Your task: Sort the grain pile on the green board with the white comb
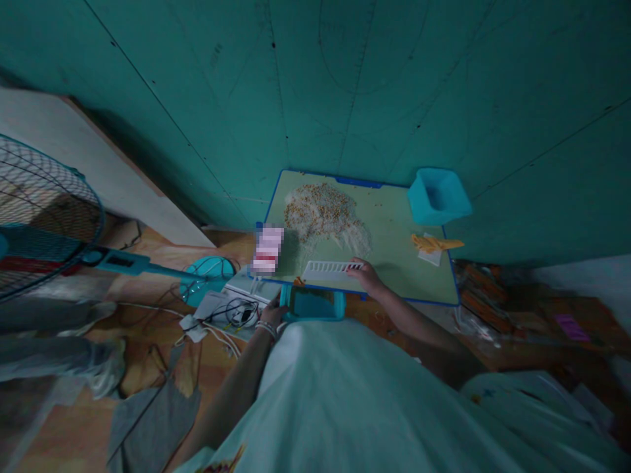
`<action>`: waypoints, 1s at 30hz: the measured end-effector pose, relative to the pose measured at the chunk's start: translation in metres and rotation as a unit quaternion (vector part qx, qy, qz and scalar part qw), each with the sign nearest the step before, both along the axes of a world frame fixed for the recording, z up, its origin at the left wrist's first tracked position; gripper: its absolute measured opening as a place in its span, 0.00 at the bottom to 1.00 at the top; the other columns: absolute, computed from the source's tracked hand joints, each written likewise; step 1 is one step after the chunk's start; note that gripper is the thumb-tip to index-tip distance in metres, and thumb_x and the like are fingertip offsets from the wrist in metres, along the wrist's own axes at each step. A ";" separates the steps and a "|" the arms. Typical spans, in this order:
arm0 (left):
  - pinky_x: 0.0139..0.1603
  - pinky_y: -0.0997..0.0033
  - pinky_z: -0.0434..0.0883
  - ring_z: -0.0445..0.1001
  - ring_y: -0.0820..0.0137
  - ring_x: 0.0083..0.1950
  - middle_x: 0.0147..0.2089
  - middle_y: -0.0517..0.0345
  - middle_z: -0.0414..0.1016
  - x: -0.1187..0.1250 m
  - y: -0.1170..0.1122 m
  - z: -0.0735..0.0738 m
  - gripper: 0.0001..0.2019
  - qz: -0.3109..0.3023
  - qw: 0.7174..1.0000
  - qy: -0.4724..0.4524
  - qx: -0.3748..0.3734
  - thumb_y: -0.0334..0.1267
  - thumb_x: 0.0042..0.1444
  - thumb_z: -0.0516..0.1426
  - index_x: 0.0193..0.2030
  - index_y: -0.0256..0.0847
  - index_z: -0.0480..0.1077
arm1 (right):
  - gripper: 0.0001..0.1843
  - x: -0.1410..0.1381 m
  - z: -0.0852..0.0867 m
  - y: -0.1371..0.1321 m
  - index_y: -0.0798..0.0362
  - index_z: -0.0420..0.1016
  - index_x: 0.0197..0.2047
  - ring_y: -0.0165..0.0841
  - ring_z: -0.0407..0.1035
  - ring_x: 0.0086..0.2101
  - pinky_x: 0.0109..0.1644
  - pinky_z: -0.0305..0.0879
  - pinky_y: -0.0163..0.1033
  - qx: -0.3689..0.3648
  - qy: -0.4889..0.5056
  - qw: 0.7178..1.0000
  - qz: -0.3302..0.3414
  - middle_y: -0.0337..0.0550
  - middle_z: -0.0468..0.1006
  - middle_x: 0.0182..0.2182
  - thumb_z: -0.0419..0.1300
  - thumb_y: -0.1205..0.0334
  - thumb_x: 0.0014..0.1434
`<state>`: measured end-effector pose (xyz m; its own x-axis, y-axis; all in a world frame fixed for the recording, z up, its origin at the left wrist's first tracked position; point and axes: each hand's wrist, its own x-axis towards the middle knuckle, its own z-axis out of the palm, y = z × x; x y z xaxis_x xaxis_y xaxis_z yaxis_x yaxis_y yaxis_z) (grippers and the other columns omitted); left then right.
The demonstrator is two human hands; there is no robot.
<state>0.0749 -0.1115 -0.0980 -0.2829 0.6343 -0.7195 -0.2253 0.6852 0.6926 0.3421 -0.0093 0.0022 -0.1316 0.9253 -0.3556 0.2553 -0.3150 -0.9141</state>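
Observation:
A small green table [394,256] with a blue rim stands against the teal wall. On it lies a spread pile of grain [323,213], yellowish and white. My left hand [273,314] grips the left end of a teal rectangular tray [313,303] held just below the table's near edge. My right hand [363,272] is closed on the right end of a white slotted scraper [329,269] that lies on the table near the front edge, beside the grain.
A teal square container [438,196] sits at the table's far right corner, with yellow-orange wrappers [434,244] nearby. A blurred pink box [267,249] stands at the left corner. A standing fan [44,223], cables and a power strip [231,309] lie left on the floor.

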 end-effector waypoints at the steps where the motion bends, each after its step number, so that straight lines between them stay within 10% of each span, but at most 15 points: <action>1: 0.25 0.74 0.67 0.67 0.73 0.20 0.17 0.65 0.70 0.000 0.000 -0.001 0.09 -0.002 1.000 -0.002 0.005 0.26 0.29 0.58 0.23 0.38 0.69 | 0.09 0.001 0.000 -0.001 0.51 0.63 0.21 0.28 0.54 0.23 0.28 0.49 0.35 -0.002 -0.001 1.000 0.001 0.31 0.61 0.16 0.57 0.57 0.36; 23: 0.23 0.75 0.66 0.67 0.74 0.20 0.16 0.66 0.69 0.006 -0.002 0.016 0.14 0.024 0.999 -0.025 -0.003 0.25 0.28 0.56 0.27 0.39 0.70 | 0.09 0.009 -0.006 -0.012 0.51 0.62 0.21 0.27 0.55 0.22 0.28 0.49 0.34 -0.037 0.028 0.999 0.015 0.30 0.62 0.17 0.58 0.58 0.36; 30: 0.24 0.74 0.67 0.67 0.74 0.20 0.17 0.66 0.69 0.005 -0.002 0.011 0.12 0.014 1.000 -0.017 0.001 0.26 0.27 0.57 0.25 0.38 0.68 | 0.10 0.001 -0.005 -0.004 0.51 0.65 0.24 0.29 0.59 0.24 0.30 0.54 0.34 -0.021 0.032 0.996 -0.082 0.32 0.66 0.19 0.57 0.57 0.36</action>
